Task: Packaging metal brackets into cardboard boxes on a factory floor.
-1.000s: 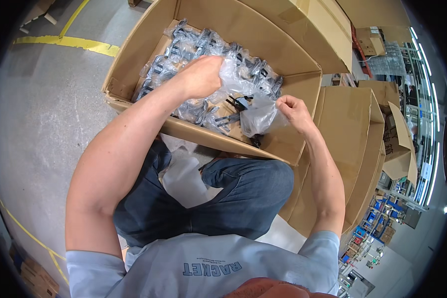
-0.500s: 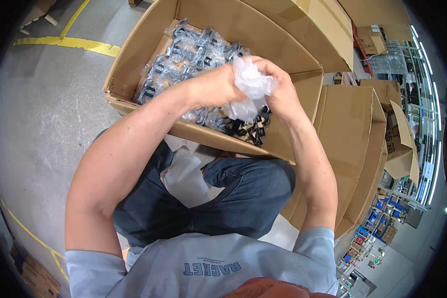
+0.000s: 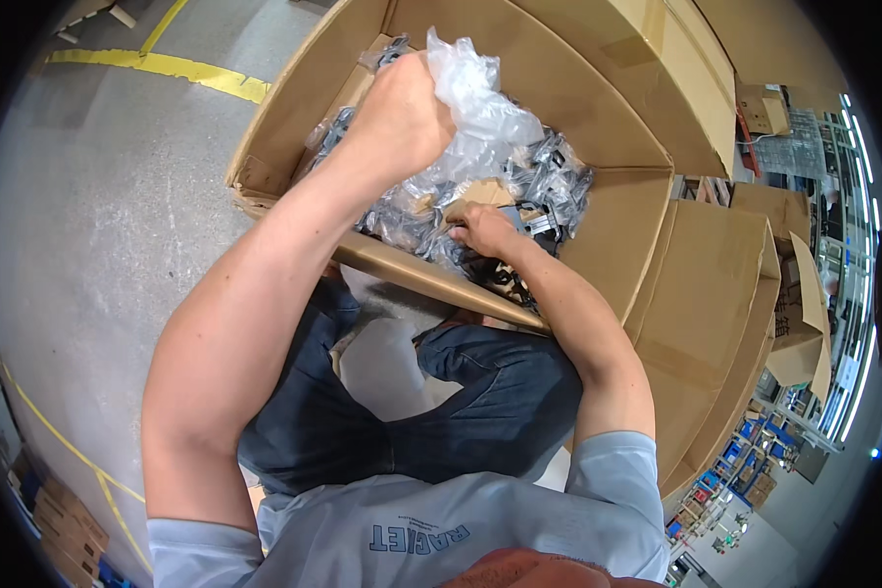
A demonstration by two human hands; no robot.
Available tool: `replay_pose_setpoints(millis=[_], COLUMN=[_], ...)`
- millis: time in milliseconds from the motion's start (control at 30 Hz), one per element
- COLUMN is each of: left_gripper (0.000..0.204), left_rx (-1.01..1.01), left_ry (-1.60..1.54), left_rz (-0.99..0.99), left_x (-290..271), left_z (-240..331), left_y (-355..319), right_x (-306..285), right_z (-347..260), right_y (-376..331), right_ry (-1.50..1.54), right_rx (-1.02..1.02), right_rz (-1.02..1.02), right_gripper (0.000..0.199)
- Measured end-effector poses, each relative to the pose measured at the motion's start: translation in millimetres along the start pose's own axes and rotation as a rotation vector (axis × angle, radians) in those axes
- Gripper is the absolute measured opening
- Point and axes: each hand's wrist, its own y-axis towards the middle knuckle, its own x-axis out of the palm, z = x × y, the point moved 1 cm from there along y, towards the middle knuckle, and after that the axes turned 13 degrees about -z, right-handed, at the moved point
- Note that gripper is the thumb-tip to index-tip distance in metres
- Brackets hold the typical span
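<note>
My left hand (image 3: 402, 113) is closed around a crumpled clear plastic bag (image 3: 490, 113), lifted over the open cardboard box (image 3: 407, 269). The bag hangs loosely to the right of my fist. Lower in the box, my right hand (image 3: 492, 231) has its fingers curled beside a brown cardboard piece (image 3: 480, 196); what they grip, if anything, is hidden. Grey-and-black parts in clear wrapping (image 3: 554, 181) fill much of the box. Small black parts (image 3: 508, 279) lie loose near its front wall, below my right hand.
The box's front wall (image 3: 441, 276) runs just beyond my knees. More cardboard boxes (image 3: 701, 284) stand to the right. A whitish plastic sheet (image 3: 382, 363) is between my legs. Yellow floor tape (image 3: 157, 64) marks the concrete at the left.
My hands were together on the crumpled plastic. The left has moved up and away with the bag, which has spread out; the right has dropped lower to the box contents.
</note>
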Motion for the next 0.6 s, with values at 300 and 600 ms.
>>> replay_pose_setpoints(millis=[300,600], left_gripper=[0.013,0.015], left_rx=[-0.034,-0.077], left_ry=[-0.013,-0.008], left_rz=[-0.082,-0.088], left_x=[4.2,4.0], left_z=[-11.7,-12.3], left_y=[0.9,0.3], right_x=[1.7,-19.5], right_z=[10.5,5.6], right_y=[-8.3,-16.1], right_ry=[0.25,0.445], right_rx=[-0.148,0.074], right_rz=[0.089,0.191], right_gripper=[0.016,0.01])
